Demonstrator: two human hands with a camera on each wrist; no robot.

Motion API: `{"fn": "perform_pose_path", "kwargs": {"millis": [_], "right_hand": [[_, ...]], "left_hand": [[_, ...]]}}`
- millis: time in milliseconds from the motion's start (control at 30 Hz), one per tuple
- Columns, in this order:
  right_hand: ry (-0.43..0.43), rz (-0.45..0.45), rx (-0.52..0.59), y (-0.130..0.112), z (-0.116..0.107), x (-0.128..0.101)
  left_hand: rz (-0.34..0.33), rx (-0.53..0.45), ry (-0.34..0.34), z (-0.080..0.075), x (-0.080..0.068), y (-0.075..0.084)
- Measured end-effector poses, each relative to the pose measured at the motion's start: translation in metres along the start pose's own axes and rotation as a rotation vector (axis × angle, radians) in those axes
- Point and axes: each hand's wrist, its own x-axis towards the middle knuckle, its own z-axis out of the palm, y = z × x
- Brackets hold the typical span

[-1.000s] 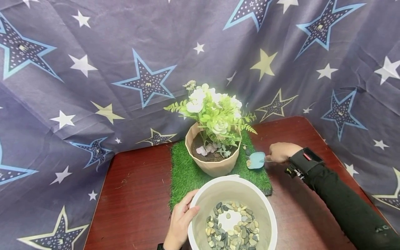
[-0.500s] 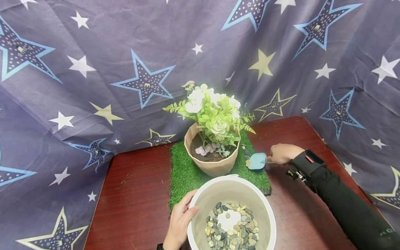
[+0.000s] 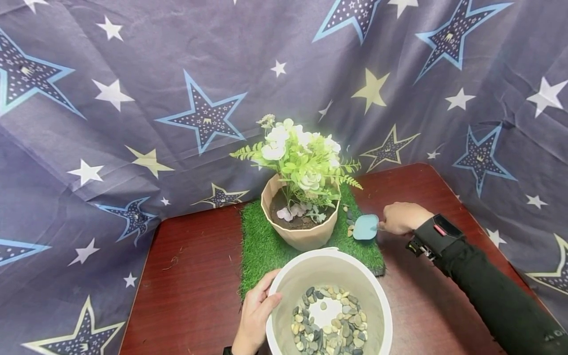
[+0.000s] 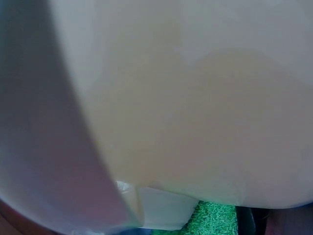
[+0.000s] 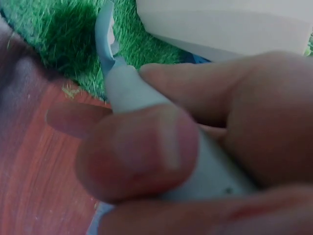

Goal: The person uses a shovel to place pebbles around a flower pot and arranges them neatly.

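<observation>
Trowel: small light-blue trowel (image 3: 365,227), blade resting on the grass mat (image 3: 262,246) just to the right of the flower pot (image 3: 301,236), with a few loose pebbles (image 3: 351,230) touching or just beside its front edge.
Right hand: right hand (image 3: 401,218) is closed around the trowel's handle; the right wrist view shows thumb and fingers (image 5: 142,152) wrapped round the pale handle (image 5: 161,127), low over the edge where mat meets table (image 5: 34,161).
Left hand: left hand (image 3: 255,313) curls round the near-left rim of the white bucket (image 3: 277,291), steadying it (the left wrist view is filled by the bucket's pale wall (image 4: 195,107), so nothing more can be told from there).
Bucket: stands on the table (image 3: 195,286) at the near edge of the mat, a ring of mixed pebbles (image 3: 329,325) on its bottom with a bare white patch in the middle.
Pot: tan faceted pot on the mat, dark soil and an artificial plant (image 3: 301,158) of white blooms and ferns.
Step in hand: by my reading, gathering the spilled pebbles off the grass with the trowel.
Next move: it looks to call for sliding the blade flat under those stones without catching the grass, then keeping it level on the way to pot or bucket; which of the two, I cannot tell.
Risk: stones rolling off the shallow blade onto the mat.
</observation>
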Motion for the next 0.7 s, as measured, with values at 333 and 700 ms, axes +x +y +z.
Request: {"fn": "perform_pose_path", "kwargs": {"millis": [333,700], "right_hand": [[0.037,0.05,-0.031,0.0035,0.003,-0.0027],[0.072,0.047,-0.018,0.008,0.0008,-0.0032]], "left_hand": [[-0.026,0.003,0.008,0.0001,-0.0003,0.0009],[-0.013,0.02,0.01,-0.0002,-0.0006,0.0003]]}}
